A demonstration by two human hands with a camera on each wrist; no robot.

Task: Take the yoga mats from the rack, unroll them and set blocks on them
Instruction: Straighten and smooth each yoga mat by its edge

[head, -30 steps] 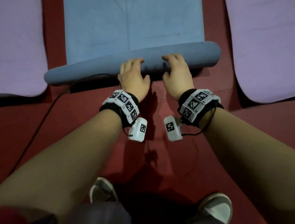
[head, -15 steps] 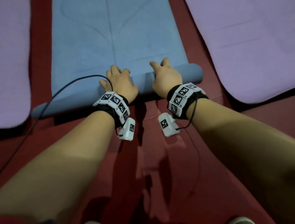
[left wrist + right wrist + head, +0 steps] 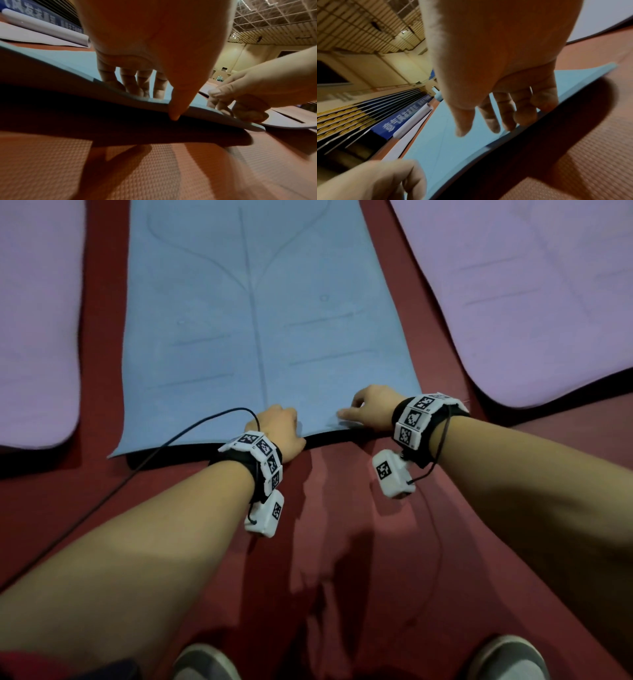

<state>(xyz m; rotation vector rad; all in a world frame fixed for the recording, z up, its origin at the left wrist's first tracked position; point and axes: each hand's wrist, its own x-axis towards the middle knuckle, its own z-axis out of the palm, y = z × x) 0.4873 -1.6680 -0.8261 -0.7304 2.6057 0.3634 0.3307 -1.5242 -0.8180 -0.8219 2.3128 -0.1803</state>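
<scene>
On the red floor [image 3: 342, 542] in front of us, the blue mat [image 3: 260, 337] lies rolled out flat, running away from us. We see thin lines drawn on its top. Its near edge is lifted a little off the floor, and a dark shadow sits under that edge.

Both of our hands are at this near edge. Our left hand [image 3: 277, 429] is close to the middle of the edge. In the left wrist view, its fingers [image 3: 130, 82] lie on top of the mat and its thumb [image 3: 176, 105] comes down over the edge, so it looks like it pinches the mat. Our right hand [image 3: 370, 409] is near the right corner of the same edge. In the right wrist view, its fingers [image 3: 506, 113] curl down and press on the mat top, right at the edge. We cannot tell if the right thumb goes under the mat.

We see 2 purple mats too, 1 on the left [image 3: 34, 330] and 1 on the right [image 3: 520, 289], each beside the blue mat with a strip of red floor between. A black cable [image 3: 137, 470] crosses the left corner of the blue mat. Our 2 shoes [image 3: 205, 662] show at the bottom.
</scene>
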